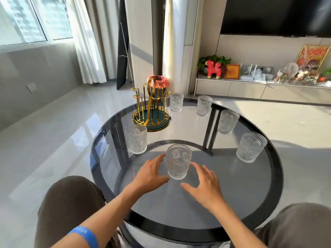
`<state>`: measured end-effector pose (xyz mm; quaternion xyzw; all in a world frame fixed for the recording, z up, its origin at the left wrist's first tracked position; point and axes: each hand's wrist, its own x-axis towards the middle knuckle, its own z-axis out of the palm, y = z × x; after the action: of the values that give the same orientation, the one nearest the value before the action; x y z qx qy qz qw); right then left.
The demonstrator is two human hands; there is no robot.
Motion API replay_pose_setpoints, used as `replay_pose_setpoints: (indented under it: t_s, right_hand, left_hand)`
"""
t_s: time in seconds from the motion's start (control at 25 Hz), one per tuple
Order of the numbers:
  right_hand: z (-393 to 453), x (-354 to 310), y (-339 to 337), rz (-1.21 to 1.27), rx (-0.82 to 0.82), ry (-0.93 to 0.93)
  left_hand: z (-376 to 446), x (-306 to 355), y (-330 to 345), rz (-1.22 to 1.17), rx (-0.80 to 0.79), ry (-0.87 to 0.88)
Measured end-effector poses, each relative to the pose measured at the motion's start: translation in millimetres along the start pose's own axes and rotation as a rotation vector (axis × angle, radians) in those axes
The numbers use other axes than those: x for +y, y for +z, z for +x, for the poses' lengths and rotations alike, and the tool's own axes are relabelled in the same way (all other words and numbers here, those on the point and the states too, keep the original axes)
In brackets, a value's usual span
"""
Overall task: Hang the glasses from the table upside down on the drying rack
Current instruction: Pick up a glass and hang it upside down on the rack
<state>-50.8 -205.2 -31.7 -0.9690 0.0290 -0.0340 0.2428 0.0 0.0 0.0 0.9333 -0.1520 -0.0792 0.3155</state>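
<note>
Pressed, ribbed clear glass: six tumblers stand upright on the round smoked-glass table (250, 203), none yet on the drying rack (151, 109). The gold wire rack with its green tray sits at the far left part of the table, its prongs bare.

The nearest glass (179, 161) stands well in front of the rack, between the person's hands. The left hand (150, 173) and right hand (204, 183) are both open, fingers spread, flanking this glass; neither grips it, and contact cannot be confirmed.

Handling judgement: rigid, brittle, moderately heavy for its size. The embossed wall should give fair purchase. Best held around the mid-body, then inverted over a prong.

Surroundings: one glass (137, 138) stands just in front of the rack, close to the direct path; another (176, 102) stands just right of it. Three more (204, 105) (228, 121) (250, 146) stand well to the rack's right. Risk: glass striking glass, or the hard tabletop.
</note>
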Motion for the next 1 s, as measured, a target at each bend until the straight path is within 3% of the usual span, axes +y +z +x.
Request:
replay_pose_setpoints:
  t_s: [0.12, 0.2, 0.28, 0.44, 0.56, 0.64, 0.76, 0.84, 0.88, 1.0]
  right_hand:
    - [7.6, -22.6, -6.0, 0.214, -0.025, 0.018]
    - [10.8, -36.9, -7.5, 0.337, 0.036, 0.008]
    - [15.6, -39.4, -9.5, 0.503, 0.067, 0.061]
    - [31.5, -50.7, -17.0, 1.178, 0.115, 0.196]
    - [55.3, -75.7, -24.1, 1.736, -0.079, 0.377]
    - [74.7, -90.3, -35.2, 1.95, -0.223, 0.399]
    - [101.7, -102.7, -55.8, 2.019, -0.27, 0.337]
    - [122.5, -110.0, -67.8, 1.961, -0.19, 0.288]
    - [135.4, -113.4, -74.1, 1.911, -0.102, 0.281]
    - [181.0, -124.5, -92.5, 1.569, 0.289, 0.142]
  left_hand:
    - [10.9, 15.1, -14.6, -0.515, -0.097, -0.005]
    - [19.1, 25.2, -15.5, -0.55, -0.115, 0.032]
    - [24.4, 28.6, -13.2, -0.525, -0.011, 0.029]
    - [40.2, 31.8, -30.9, -0.831, 0.106, -0.012]
    - [53.1, 42.7, -55.5, -0.871, 0.225, 0.094]
    - [60.0, 47.6, -70.8, -0.829, 0.219, 0.188]
    - [63.3, 39.8, -95.0, -0.674, 0.133, 0.294]
    - [66.4, 28.2, -118.8, -0.62, 0.09, 0.372]
    - [72.0, 21.7, -131.9, -0.631, 0.152, 0.401]
    - [115.5, 8.8, -170.9, -0.58, 0.551, 0.331]
